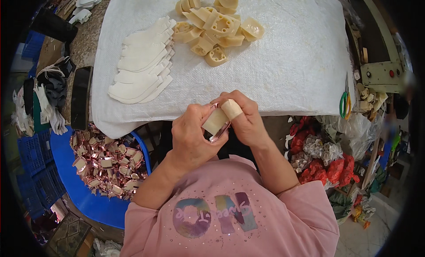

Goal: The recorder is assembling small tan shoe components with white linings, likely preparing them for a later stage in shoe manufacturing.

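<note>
My left hand (191, 130) is closed around a small block heel (215, 121), held just off the table's near edge. The heel shows a pale cream face, with shiny pink metallic material along its sides. Against its upper right, my right hand (249, 119) has its fingers closed on the same heel. A beige wrap (231, 109) covers the right thumb. Beyond, bare beige plastic heels (221, 24) with holes in their ends lie in a loose pile. To their left, cream cut pieces (141, 64) are fanned out in overlapping rows.
A white woven sheet (283, 71) covers the table. At lower left, a blue tub (104, 210) holds many pink metallic heels (108, 161). A phone (81, 97) lies left, scissors (344, 104) at the right edge. Red and clear plastic bags (327, 168) sit below right.
</note>
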### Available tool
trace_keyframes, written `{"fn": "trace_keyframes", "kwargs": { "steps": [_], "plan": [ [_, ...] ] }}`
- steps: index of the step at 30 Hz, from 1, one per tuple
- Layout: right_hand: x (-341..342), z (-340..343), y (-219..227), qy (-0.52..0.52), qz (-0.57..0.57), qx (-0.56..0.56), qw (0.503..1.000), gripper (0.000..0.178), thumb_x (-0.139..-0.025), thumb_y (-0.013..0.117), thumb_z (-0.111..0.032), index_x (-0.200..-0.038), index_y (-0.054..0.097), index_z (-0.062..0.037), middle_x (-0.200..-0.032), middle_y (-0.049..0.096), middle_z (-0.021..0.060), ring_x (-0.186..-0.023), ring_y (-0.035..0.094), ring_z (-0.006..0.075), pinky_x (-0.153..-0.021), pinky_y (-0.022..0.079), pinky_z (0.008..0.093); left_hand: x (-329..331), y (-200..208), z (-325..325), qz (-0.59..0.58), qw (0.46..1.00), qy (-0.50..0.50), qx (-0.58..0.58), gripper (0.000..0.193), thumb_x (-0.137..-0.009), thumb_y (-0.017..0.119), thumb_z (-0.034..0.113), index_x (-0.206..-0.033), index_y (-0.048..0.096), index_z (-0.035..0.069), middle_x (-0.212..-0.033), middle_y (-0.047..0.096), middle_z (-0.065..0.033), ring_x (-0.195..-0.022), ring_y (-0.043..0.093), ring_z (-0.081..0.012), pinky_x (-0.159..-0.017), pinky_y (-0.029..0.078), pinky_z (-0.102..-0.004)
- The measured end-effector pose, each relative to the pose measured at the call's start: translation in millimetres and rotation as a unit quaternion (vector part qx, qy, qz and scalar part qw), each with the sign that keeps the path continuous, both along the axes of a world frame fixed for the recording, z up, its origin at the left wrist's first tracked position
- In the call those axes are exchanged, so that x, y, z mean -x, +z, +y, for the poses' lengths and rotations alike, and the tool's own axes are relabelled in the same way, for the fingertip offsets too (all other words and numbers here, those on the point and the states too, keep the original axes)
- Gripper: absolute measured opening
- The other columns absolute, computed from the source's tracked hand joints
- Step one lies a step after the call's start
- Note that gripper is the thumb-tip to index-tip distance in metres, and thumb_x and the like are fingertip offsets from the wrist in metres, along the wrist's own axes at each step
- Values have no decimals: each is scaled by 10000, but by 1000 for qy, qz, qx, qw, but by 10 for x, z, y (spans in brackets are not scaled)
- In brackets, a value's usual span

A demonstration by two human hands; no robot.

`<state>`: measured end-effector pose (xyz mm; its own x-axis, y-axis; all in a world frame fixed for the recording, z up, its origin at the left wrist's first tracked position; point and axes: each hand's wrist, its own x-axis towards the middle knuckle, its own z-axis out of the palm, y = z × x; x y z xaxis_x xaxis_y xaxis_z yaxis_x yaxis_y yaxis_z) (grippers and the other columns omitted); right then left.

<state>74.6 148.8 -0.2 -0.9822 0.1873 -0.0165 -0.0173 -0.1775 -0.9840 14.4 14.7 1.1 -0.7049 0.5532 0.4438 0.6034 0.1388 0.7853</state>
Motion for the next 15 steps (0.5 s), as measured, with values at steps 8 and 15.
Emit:
{"fn": "trace_keyframes", "kwargs": {
  "steps": [8, 15],
  "plan": [
    [4, -158, -129, -18, 3, 290, 957, 210, -955, 453, -186, -1063, 555, -38, -1000, 586, 67, -872, 566, 146, -741, 476, 292, 24, -29, -13, 87, 995, 50, 7, 470, -593, 804, 88, -918, 476, 3, -724, 571, -89, -564, 600, -184, -499, 478, -267],
    [-27, -279, -108, -124, -14, -114, 986, 234, -964, 428, -182, -1078, 563, -29, -952, 607, 57, -824, 562, 139, -709, 462, 272, -33, -100, 14, 120, 989, 79, 29, 452, -612, 795, 74, -921, 473, 6, -721, 574, -96, -575, 619, -219, -506, 487, -282]
  ]
}}
